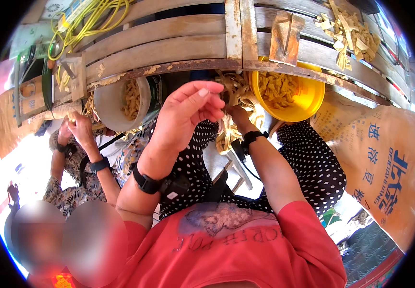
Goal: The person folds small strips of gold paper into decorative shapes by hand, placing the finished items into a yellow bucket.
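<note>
My left hand (pixel 193 108) is raised in front of the slatted bench, its fingers loosely curled and no object visible in it. Lower down, my right hand (pixel 239 114) reaches into a pile of long, flat tan strips (pixel 245 97); its fingertips are partly hidden, and its grip cannot be seen. Right of that pile is a yellow plastic bucket (pixel 317 102) with short, knotted-looking tan pieces (pixel 277 88) inside. A whitish bucket (pixel 103 108), also holding short tan pieces (pixel 131 100), stands left of my left hand.
A co-worker's hands (pixel 79 129) hold a small pale piece at the left. The slatted wooden bench (pixel 193 45) carries a notched wooden block (pixel 286 39), yellow cord (pixel 85 30), a green cucumber-like object (pixel 47 86) and tan scraps (pixel 355 36). A large printed brown sack (pixel 383 158) lies right.
</note>
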### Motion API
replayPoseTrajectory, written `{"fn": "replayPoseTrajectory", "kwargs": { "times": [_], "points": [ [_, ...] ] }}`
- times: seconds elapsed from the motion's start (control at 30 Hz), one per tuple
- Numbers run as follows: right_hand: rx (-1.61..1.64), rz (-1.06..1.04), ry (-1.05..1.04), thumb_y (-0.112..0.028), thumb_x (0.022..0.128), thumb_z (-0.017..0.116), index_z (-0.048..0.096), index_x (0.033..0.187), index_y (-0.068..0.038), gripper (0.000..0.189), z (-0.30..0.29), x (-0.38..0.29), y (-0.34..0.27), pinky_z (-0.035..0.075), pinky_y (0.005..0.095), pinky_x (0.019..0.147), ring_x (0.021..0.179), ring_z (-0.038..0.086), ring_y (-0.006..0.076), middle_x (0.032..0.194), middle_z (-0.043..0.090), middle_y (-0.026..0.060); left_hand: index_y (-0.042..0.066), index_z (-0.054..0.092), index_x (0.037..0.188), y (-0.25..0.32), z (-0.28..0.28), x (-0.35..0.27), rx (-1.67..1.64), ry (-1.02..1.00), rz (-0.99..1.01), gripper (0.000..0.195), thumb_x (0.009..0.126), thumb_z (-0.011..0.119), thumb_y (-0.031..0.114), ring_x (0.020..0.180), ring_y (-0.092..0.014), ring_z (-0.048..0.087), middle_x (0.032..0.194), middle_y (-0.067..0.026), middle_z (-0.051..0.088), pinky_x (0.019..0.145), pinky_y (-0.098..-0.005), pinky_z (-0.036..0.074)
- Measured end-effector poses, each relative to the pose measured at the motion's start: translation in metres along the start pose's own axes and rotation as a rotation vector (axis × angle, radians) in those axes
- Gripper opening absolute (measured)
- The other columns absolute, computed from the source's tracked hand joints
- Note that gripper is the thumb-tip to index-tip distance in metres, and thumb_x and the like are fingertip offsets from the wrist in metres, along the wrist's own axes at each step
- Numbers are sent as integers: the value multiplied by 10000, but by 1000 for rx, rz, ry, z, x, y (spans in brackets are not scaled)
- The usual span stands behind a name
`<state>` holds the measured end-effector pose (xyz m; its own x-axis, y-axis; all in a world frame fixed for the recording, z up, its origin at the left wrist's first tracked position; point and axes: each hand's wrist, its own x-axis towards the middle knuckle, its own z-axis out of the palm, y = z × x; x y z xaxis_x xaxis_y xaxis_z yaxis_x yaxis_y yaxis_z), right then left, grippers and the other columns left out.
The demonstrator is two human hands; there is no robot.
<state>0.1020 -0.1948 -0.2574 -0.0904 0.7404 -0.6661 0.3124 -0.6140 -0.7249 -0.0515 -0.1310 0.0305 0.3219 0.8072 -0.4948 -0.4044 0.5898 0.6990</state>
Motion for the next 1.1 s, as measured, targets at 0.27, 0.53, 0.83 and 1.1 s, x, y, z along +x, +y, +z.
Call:
{"fn": "replayPoseTrajectory", "kwargs": {
  "times": [0.27,0.53,0.83,1.1],
  "points": [
    [52,121,-119,-213,786,509,499,1126,-64,371,10,10,24,405,299,804,999,508,259,1095,526,172,16,542,981,-10,6,-6,60,13,-4,201,861,448,146,669,-119,560,779,-53,586,623,-218,444],
    [1040,12,-244,-84,764,536,509,869,-69,109,-19,-55,-78,432,296,591,608,495,167,754,529,57,13,541,972,-8,-2,0,52,60,42,220,857,444,175,672,-109,551,769,-40,578,623,-216,445],
    [943,-392,-541,-101,774,517,476,880,-55,122,-134,-228,-230,257,179,397,372,280,31,614,450,-2,13,526,1029,-21,20,-10,351,-89,366,244,868,441,176,787,-129,556,889,-55,585,727,-256,436],
    [560,-970,-517,-106,781,487,431,865,-53,115,-154,-323,-303,257,174,413,380,298,27,625,415,-26,-13,514,907,-28,72,-68,435,-289,-18,550,851,334,503,711,-193,579,808,-118,583,658,-278,467]
  ]
}}
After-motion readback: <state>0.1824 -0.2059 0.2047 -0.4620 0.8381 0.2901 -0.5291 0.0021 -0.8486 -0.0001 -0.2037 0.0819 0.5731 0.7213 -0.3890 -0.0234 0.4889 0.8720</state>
